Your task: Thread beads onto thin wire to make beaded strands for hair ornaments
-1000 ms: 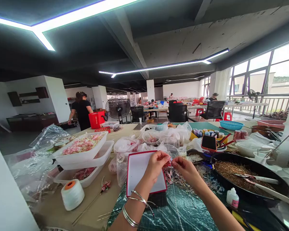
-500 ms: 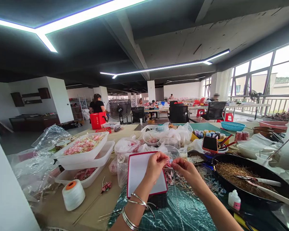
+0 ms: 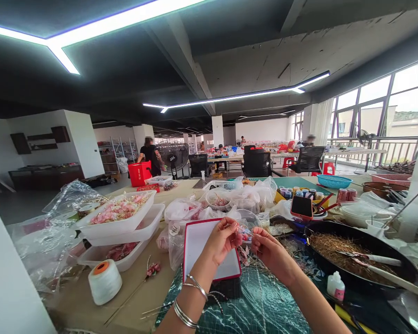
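Note:
My left hand (image 3: 220, 243), with silver bangles at its wrist, is closed in a pinch above a red-rimmed white tray (image 3: 198, 246). To its right, my right hand (image 3: 275, 254) is pinched as well. Between the fingertips of both lies a small pale, shiny piece (image 3: 245, 230), too fine to name. Some pinkish-red bits show just behind it, and I cannot tell whether they belong to it. Below the hands, pink flower pieces and thin wires (image 3: 245, 255) lie at the edge of a green cutting mat (image 3: 251, 301).
Plastic tubs of pink flowers (image 3: 120, 208) and a cone of white thread (image 3: 105, 282) stand at left. On the right sit a black pan (image 3: 364, 264) with pliers, a small glue bottle (image 3: 335, 285) and a phone (image 3: 302, 207). A person (image 3: 149, 153) stands beyond the table.
My hands have turned slightly, and the pale piece between the fingertips shows more clearly. In the background the standing person has shifted right and reaches toward a red box.

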`<state>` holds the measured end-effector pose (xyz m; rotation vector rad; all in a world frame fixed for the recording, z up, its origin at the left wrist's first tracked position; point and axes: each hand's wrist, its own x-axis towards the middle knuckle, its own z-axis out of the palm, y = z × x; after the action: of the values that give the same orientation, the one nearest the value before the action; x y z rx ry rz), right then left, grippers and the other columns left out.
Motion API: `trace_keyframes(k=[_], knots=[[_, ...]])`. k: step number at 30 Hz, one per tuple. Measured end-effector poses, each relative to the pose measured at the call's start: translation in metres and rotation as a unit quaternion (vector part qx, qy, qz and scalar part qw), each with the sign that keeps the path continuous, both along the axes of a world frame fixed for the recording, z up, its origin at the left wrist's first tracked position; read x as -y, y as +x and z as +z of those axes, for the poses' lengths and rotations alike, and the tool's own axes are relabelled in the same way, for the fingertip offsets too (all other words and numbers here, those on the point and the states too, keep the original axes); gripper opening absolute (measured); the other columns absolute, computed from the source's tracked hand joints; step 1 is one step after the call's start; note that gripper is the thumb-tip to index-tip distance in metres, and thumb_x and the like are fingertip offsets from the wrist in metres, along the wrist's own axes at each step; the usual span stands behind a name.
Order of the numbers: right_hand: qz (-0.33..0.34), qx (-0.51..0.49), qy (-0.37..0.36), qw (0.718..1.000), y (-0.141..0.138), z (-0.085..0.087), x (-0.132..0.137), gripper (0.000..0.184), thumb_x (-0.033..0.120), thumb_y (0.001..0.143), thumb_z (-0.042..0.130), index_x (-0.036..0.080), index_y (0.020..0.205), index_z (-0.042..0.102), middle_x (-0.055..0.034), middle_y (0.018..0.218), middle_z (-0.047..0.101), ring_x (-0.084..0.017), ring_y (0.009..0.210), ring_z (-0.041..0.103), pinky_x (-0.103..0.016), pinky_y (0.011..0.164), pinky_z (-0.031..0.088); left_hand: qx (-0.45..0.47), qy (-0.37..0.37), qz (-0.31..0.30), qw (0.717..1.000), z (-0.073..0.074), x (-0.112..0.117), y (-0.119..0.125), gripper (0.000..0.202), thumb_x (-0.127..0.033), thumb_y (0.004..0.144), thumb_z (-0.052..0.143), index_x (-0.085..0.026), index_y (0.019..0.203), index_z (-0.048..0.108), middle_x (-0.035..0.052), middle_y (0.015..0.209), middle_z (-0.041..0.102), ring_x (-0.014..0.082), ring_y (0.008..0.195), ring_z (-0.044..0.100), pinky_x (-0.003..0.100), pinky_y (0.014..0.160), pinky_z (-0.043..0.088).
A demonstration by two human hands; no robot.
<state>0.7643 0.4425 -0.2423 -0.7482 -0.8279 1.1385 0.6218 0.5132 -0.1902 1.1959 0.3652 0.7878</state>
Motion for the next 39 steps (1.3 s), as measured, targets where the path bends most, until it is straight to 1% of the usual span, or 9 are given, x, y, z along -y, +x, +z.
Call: trace_keyframes(k=[3,6,9,12,15,18,23,31,39], knots=[[-0.004,-0.009,-0.009,1.000,0.005,-0.013,0.002,0.024,0.037,0.066,0.061,0.025,0.087,0.058,0.0042,0.057,0.039,-0.012,0.052,0.036,-0.027,0.052,0.034,0.004,0.002,-0.003,1.000,0.003,-0.004,-0.006,0.020,-0.029,0.064,0.067,-0.017,0.069,0.053,-0.0044,0.063,0.050,0.0002,0.042,0.036,0.015,0.040,0.027],[-0.006,0.005,-0.019,1.000,0.006,-0.021,0.009,0.026,0.037,0.067,0.060,0.023,0.090,0.061,0.0038,0.057,0.037,-0.012,0.051,0.032,-0.027,0.050,0.031,-0.010,0.018,0.000,1.000,0.005,-0.006,-0.008,0.019,-0.027,0.064,0.067,-0.016,0.065,0.052,-0.0043,0.061,0.048,-0.0005,0.039,0.029,0.016,0.037,0.018],[-0.002,0.033,-0.027,0.999,0.004,-0.020,0.018,0.024,0.035,0.070,0.061,0.021,0.089,0.063,0.0027,0.061,0.043,-0.012,0.054,0.033,-0.026,0.052,0.029,-0.031,0.040,0.012,0.999,0.007,-0.004,-0.009,0.019,-0.027,0.065,0.066,-0.016,0.063,0.051,-0.0049,0.057,0.047,-0.0001,0.037,0.025,0.017,0.036,0.012],[0.005,0.062,-0.035,0.997,0.001,-0.014,0.026,0.017,0.033,0.072,0.060,0.020,0.081,0.064,0.0022,0.065,0.049,-0.010,0.056,0.034,-0.025,0.054,0.027,-0.048,0.062,0.033,0.996,0.009,-0.003,-0.010,0.018,-0.026,0.065,0.066,-0.016,0.064,0.052,-0.0049,0.057,0.048,0.0003,0.037,0.024,0.019,0.036,0.008],[0.003,0.083,-0.040,0.996,-0.001,-0.010,0.030,0.016,0.035,0.072,0.060,0.020,0.075,0.064,0.0043,0.061,0.047,-0.010,0.054,0.030,-0.025,0.053,0.024,-0.057,0.075,0.045,0.994,0.012,-0.002,-0.011,0.017,-0.027,0.064,0.066,-0.016,0.065,0.052,-0.0049,0.057,0.048,0.0007,0.037,0.025,0.020,0.036,0.008],[0.004,0.095,-0.042,0.995,-0.002,-0.010,0.030,0.017,0.036,0.072,0.059,0.020,0.074,0.063,0.0050,0.058,0.045,-0.010,0.053,0.028,-0.025,0.053,0.022,-0.056,0.077,0.047,0.994,0.013,-0.002,-0.009,0.019,-0.030,0.062,0.067,-0.016,0.065,0.053,-0.0051,0.057,0.048,0.0007,0.037,0.025,0.020,0.036,0.010],[0.012,0.094,-0.038,0.995,-0.004,-0.015,0.027,0.017,0.036,0.074,0.057,0.020,0.076,0.060,0.0055,0.057,0.041,-0.010,0.053,0.024,-0.025,0.051,0.020,-0.045,0.076,0.059,0.994,0.014,-0.005,-0.006,0.023,-0.034,0.061,0.068,-0.016,0.066,0.054,-0.0048,0.057,0.048,0.0018,0.039,0.030,0.020,0.038,0.014],[0.031,0.087,-0.020,0.996,-0.012,-0.020,0.033,0.017,0.033,0.078,0.053,0.020,0.068,0.053,0.0056,0.059,0.033,-0.011,0.056,0.021,-0.025,0.052,0.020,-0.033,0.082,0.078,0.993,0.012,-0.015,-0.008,0.019,-0.033,0.066,0.064,-0.015,0.070,0.057,-0.0026,0.060,0.051,0.0052,0.049,0.039,0.019,0.045,0.027],[0.047,0.049,-0.026,0.997,-0.018,-0.024,0.038,0.016,0.034,0.075,0.056,0.020,0.068,0.055,0.0057,0.057,0.032,-0.010,0.053,0.019,-0.024,0.051,0.020,-0.020,0.086,0.073,0.993,0.015,-0.013,-0.012,0.017,-0.030,0.067,0.065,-0.015,0.072,0.058,-0.0002,0.067,0.056,0.0036,0.050,0.039,0.018,0.044,0.023]])
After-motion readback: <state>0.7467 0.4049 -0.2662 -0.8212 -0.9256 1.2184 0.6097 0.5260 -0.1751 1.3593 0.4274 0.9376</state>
